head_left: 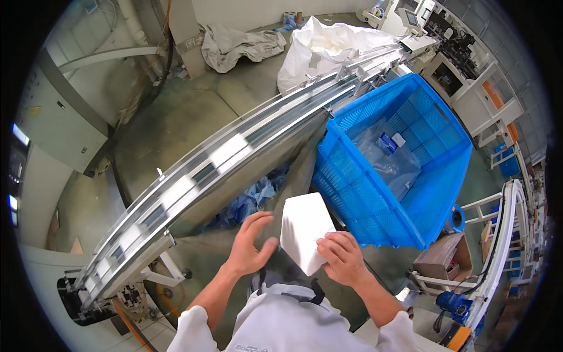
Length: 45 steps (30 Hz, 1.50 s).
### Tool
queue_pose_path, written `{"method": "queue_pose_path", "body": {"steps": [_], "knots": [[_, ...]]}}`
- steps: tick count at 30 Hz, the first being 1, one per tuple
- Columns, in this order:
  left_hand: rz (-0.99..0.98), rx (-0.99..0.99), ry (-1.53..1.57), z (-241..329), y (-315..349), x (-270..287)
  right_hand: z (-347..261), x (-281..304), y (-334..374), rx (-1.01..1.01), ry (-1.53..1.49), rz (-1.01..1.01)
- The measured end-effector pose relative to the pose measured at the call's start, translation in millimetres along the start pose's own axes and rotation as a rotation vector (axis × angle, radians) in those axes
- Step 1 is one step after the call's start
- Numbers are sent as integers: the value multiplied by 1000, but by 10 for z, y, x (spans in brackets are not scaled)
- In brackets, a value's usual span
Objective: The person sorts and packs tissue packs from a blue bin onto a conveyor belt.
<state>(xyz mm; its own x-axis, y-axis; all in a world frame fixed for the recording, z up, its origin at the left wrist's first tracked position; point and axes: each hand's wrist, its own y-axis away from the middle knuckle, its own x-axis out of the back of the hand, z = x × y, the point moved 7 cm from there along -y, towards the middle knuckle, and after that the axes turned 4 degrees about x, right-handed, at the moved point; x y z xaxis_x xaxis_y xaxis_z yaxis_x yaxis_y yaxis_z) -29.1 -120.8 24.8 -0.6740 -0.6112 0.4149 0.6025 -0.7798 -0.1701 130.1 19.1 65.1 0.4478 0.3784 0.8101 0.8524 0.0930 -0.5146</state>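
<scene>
A plain white box-shaped block, too bright to show detail, is held tilted in front of my body. My right hand grips its lower right side, fingers over the edge. Just left of the block, my left hand is open, thumb and fingers apart, not touching it. Beyond my hands runs a narrow conveyor with several white blocks on it, blurred. To the right stands a large blue plastic crate. Inside it lie a clear plastic bag and a small blue-and-white packet.
Under the conveyor, blue plastic wrapping lies in a grey cloth sling. A large white sack and a grey cloth are on the far floor. At right are a cardboard box and another curved conveyor frame.
</scene>
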Motion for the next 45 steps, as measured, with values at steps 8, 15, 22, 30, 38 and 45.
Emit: {"method": "queue_pose_path", "body": {"steps": [8,15,22,30,38,45], "knots": [[-547,22,21,921,411,-1081,50,558,363,-287,-609,-267],[-173,640,1240,251,711,-1702,843,-67,1444,-979,-1707,623],[233,556,1371,180,461,-1793,166,-217,1505,-808,-1529,791],[516,325,1165,-1,486,-1488,196,-222,1265,-870,-1386,722],[689,355,1329,-676,850,-502,130,-31,1143,-772,-1434,533],[564,497,1286,-1060,967,-192,-124,121,653,-865,-1329,375]]}}
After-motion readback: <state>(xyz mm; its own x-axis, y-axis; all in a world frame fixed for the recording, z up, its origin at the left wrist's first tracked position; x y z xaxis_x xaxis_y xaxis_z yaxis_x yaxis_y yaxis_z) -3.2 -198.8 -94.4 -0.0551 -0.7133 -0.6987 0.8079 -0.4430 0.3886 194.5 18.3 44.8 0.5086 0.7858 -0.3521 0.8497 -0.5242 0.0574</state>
